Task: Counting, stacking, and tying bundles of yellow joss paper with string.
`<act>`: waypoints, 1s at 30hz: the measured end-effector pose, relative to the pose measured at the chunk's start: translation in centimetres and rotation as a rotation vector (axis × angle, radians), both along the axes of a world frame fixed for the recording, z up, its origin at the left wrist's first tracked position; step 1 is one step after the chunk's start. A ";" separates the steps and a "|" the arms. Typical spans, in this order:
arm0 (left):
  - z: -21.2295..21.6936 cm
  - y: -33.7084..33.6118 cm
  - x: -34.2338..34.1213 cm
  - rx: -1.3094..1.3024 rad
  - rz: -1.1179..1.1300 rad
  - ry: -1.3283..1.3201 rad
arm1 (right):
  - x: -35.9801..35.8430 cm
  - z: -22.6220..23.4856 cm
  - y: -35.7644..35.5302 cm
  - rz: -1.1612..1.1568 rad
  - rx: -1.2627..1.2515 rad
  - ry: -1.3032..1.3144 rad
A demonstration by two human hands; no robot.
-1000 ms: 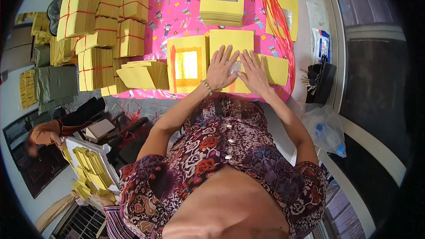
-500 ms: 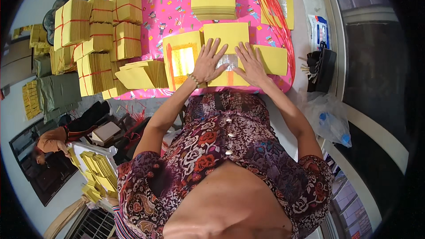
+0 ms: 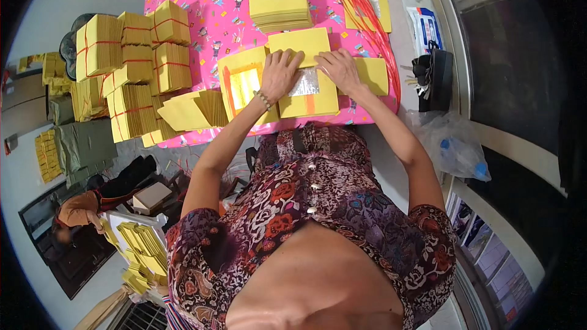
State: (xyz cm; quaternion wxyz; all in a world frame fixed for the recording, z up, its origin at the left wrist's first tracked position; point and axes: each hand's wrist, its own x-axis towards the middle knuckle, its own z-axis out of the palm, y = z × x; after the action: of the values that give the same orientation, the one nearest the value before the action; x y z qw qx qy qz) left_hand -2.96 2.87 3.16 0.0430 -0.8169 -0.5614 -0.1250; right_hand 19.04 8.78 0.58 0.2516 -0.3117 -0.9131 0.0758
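Observation:
A yellow paper sheet (image 3: 321, 106) with a silver square and an orange stripe lies in front of me at the table's near edge. My left hand (image 3: 281, 74) rests on its far left part, its fingers bent and drawn together on the paper. On the far right part, my right hand (image 3: 340, 72) has its fingers curled against the same sheet. Yellow paper (image 3: 299, 39) extends beyond my fingertips. Left of the sheet is another yellow paper (image 3: 243, 87) with a gold square and orange border. A yellow piece (image 3: 372, 76) sits to the right. What lies under my fingers is hidden.
The pink patterned table (image 3: 214, 9) carries a tall stack of yellow papers (image 3: 278, 15), red ties (image 3: 358, 3) and tied yellow bundles (image 3: 101, 46). A plastic bag (image 3: 458, 153) hangs at right. Lower left, another person's hand (image 3: 96, 223) is beside a tray of yellow papers.
My hands were spread flat on the paper; now their fingers are bent and drawn in near its far part. The whole view has shifted slightly.

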 end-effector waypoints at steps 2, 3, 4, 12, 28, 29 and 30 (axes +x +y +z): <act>-0.1 0.9 -0.4 -0.042 0.012 0.119 | -0.3 0.4 0.2 -0.034 0.022 0.089; -0.2 1.1 -0.6 -0.013 0.019 0.065 | -0.5 0.6 0.1 -0.066 0.041 0.178; 0.0 1.2 -0.5 -0.013 0.019 0.064 | -0.8 1.3 -0.3 -0.067 0.041 0.177; 2.1 1.0 4.9 0.134 0.016 -0.081 | -0.5 5.7 -4.3 -0.677 -1.320 1.227; 1.6 -7.4 2.3 -0.246 -0.085 -0.370 | 9.8 -7.4 -7.9 -0.862 -1.377 1.217; 1.6 -7.7 2.1 -0.244 -0.089 -0.375 | 9.5 -8.0 -7.7 -0.886 -1.360 1.231; 1.6 -8.1 2.0 -0.246 -0.090 -0.375 | 9.4 -8.6 -7.6 -0.911 -1.343 1.246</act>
State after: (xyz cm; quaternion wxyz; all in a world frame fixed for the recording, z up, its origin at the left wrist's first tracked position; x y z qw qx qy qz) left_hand -0.94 -5.19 4.73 -0.1677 -0.8027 -0.5336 -0.2069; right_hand 28.48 1.22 -8.01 0.4598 -0.6111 -0.1838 0.6175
